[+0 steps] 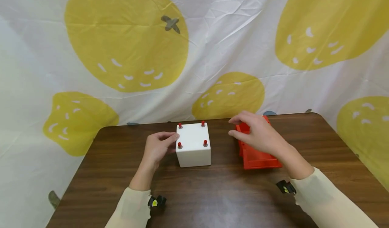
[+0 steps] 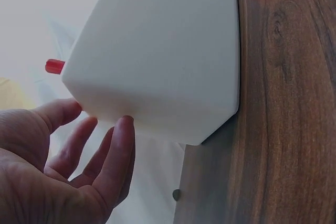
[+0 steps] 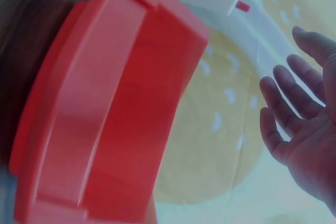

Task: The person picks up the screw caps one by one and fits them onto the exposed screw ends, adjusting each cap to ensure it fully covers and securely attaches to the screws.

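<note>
A white box-shaped block (image 1: 193, 157) stands on the table, with a red peg (image 1: 205, 143) set in a metal collar at each corner of its top. At the block's left side is my left hand (image 1: 155, 147). Its thumb lies near the top edge, and its extended fingers (image 2: 121, 145) touch the side face. To the right, my right hand (image 1: 259, 133) hovers above a red plastic bin (image 1: 261, 164), thumb and fingers spread apart and holding nothing. In the right wrist view that palm (image 3: 315, 161) faces the camera, beyond the bin's rim (image 3: 68, 114).
The wooden table (image 1: 212, 194) ends at a back edge just behind the block and bin. A white cloth (image 1: 206, 52) printed with yellow fruit hangs behind it. Each wrist carries a small black strap-mounted device, the left one (image 1: 157, 201) and the right one (image 1: 286, 187).
</note>
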Tool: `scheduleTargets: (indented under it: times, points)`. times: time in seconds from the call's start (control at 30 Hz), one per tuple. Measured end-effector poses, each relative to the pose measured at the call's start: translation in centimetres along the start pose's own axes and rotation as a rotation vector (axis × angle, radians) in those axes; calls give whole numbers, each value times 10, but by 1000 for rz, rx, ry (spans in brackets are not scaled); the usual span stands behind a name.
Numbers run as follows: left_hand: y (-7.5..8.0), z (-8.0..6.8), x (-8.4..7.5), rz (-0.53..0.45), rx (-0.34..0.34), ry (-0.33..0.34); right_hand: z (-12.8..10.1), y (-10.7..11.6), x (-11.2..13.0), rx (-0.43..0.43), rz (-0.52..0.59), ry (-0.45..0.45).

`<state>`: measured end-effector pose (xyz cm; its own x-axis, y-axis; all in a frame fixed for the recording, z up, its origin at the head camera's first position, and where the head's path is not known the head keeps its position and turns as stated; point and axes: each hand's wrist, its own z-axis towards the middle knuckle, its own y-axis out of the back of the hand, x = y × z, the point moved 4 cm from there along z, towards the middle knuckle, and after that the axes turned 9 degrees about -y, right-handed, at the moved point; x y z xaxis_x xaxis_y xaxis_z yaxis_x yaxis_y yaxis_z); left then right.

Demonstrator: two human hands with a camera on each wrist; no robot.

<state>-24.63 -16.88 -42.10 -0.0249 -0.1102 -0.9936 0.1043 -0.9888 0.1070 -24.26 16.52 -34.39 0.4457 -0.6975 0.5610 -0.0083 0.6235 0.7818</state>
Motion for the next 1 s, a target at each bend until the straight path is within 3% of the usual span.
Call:
scheduleTargets:
  times: [0.4, 0.63, 1.0]
  points:
    - [4, 0, -6, 90, -34, -67, -21, 18, -18, -50, -67, -4]
    - [19, -1, -13, 100, -56, -143, -29, 28, -27, -106, -92, 4]
    - [44, -9, -27, 342, -97, -332, -38, 42, -39, -118, -147, -50]
